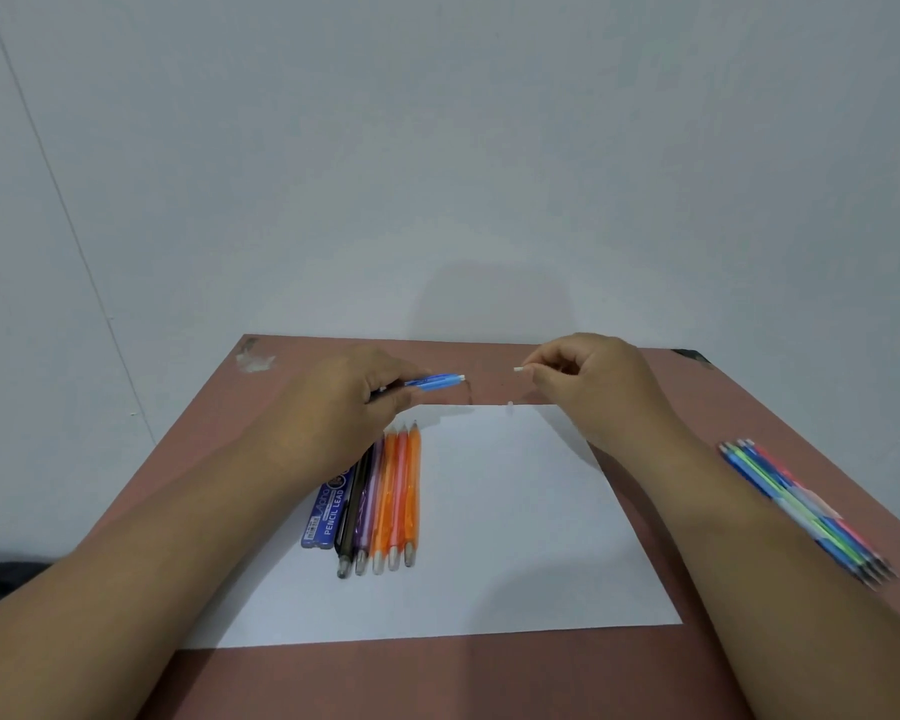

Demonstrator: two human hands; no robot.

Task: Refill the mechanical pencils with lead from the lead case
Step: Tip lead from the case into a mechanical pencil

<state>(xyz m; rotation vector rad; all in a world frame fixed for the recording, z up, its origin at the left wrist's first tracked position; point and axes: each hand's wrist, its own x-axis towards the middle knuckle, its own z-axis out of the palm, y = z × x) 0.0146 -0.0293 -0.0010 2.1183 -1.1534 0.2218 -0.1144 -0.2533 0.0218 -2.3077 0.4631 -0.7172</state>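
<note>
Left grip (357, 402): one blue pencil (435, 381), seemingly.

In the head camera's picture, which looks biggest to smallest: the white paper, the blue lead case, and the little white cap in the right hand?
1. White paper
2. Blue lead case, partly hidden by the left arm
3. White cap

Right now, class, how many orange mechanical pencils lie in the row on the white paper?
3: the orange mechanical pencils lie side by side at the right end of the row, beside the blue lead case. The left forearm may hide others.
</note>
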